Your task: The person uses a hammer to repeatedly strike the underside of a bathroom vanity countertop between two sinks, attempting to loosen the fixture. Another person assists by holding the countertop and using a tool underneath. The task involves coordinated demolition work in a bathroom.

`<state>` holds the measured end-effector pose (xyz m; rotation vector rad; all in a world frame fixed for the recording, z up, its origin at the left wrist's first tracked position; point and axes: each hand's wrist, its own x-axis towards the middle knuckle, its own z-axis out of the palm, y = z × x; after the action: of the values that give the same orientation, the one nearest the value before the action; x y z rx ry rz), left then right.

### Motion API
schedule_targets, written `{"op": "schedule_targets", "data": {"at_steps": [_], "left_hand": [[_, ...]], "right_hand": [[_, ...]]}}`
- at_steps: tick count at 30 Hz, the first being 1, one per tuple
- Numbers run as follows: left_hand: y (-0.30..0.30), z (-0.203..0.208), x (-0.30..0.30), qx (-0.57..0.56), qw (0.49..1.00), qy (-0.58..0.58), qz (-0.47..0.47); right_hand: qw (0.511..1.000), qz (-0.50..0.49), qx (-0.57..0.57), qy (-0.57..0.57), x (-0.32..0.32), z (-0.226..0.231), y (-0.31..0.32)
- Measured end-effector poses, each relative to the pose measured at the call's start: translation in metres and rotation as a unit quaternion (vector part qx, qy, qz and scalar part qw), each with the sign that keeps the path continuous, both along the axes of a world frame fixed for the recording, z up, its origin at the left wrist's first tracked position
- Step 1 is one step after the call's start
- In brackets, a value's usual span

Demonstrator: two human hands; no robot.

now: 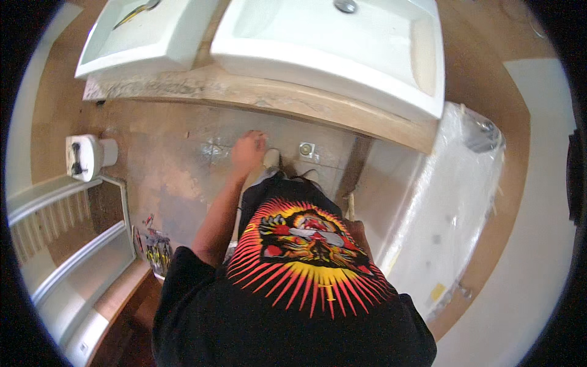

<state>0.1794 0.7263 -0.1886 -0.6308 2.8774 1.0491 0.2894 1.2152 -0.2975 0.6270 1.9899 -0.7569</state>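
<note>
My left hand (pixel 249 150) hangs low above the floor (pixel 183 177), in front of the washbasin counter and beside one of my shoes (pixel 271 159). Its fingers look bent, but blur hides whether anything is between them. Of my right arm (pixel 359 237) only a small part shows past the printed black T-shirt (pixel 293 330); the hand itself is hidden. A thin pale stick-like piece (pixel 351 205) stands out near that arm, and I cannot tell whether the hand holds it. A small square floor drain (pixel 307 150) lies just ahead of my feet.
Two white basins (pixel 318 73) (pixel 128 58) sit on a rough-edged counter (pixel 275 98); a yellow-and-dark tool (pixel 131 17) lies in the left one. A plastic-covered bathtub (pixel 452 220) runs along the right. At left are a toilet (pixel 88 158), a tool bucket (pixel 159 254) and a metal-framed panel (pixel 79 248).
</note>
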Motion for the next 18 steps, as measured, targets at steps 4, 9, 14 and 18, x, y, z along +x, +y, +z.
{"op": "schedule_targets", "data": {"at_steps": [4, 9, 14, 18], "left_hand": [[0.000, -0.005, 0.005, 0.013, 1.000, -0.027, 0.001], [0.003, 0.009, 0.005, 0.015, 1.000, -0.022, -0.010], [0.000, 0.012, 0.008, 0.009, 1.000, -0.021, 0.007], [-0.001, 0.015, 0.020, 0.015, 0.999, -0.031, 0.038]], "right_hand": [[0.999, 0.012, 0.026, -0.041, -0.006, 0.025, 0.000], [0.999, -0.016, -0.005, -0.048, 0.000, 0.023, 0.010], [0.976, 0.213, 0.012, -0.044, 0.004, 0.016, 0.010], [0.983, 0.176, -0.048, 0.001, 0.010, -0.021, 0.031]]}}
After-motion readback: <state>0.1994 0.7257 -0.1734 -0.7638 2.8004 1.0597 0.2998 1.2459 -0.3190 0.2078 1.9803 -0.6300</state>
